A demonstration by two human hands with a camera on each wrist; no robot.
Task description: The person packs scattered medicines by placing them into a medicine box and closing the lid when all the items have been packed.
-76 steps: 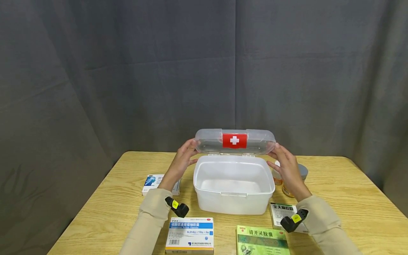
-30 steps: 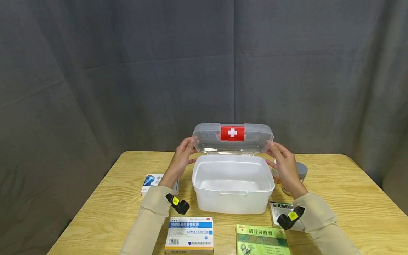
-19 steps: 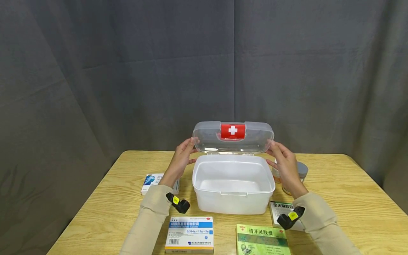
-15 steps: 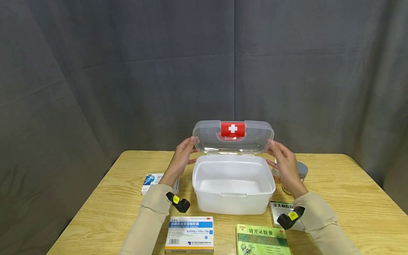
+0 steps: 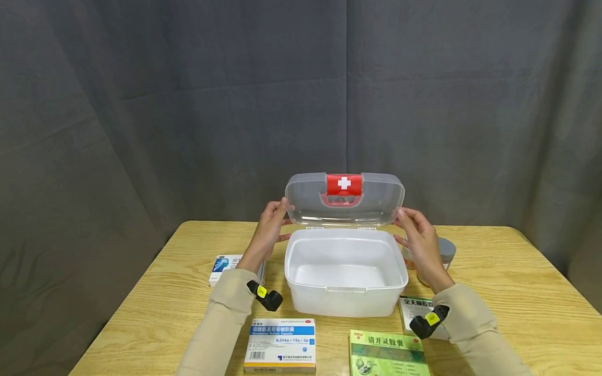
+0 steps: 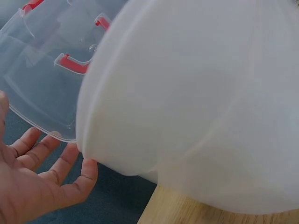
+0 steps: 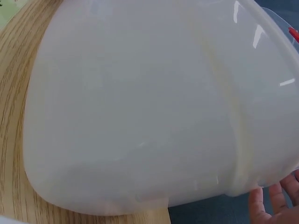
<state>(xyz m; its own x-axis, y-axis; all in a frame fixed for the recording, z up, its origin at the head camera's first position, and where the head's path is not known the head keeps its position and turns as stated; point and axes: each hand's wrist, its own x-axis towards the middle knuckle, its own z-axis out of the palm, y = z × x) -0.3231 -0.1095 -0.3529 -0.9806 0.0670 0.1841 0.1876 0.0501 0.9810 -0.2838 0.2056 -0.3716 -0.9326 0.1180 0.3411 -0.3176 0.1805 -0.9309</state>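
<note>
A white plastic first-aid box (image 5: 345,297) stands on the table with its clear lid (image 5: 310,201) raised on the rear hinges. A red latch with a white cross (image 5: 344,184) marks the lid. My left hand (image 5: 270,230) holds the lid's left edge, thumb in front and fingers behind. At the opposite edge, my right hand (image 5: 418,237) holds the lid's right end the same way. In the left wrist view, the fingers (image 6: 63,163) spread along the lid rim beside the box wall. The right wrist view shows only some right fingertips (image 7: 278,198) past the box.
On the wooden table (image 5: 155,313) lie a blue-and-white medicine box (image 5: 279,344), a green medicine box (image 5: 388,355), a white medicine box (image 5: 416,309) partly behind the right wrist, and another (image 5: 227,263) behind the left wrist. A grey-capped jar (image 5: 447,249) and a smaller bottle stand behind the right hand.
The lid has swung further up and back on its hinges, showing more of its inside and the red handle below the latch. Both hands have stayed at its ends.
</note>
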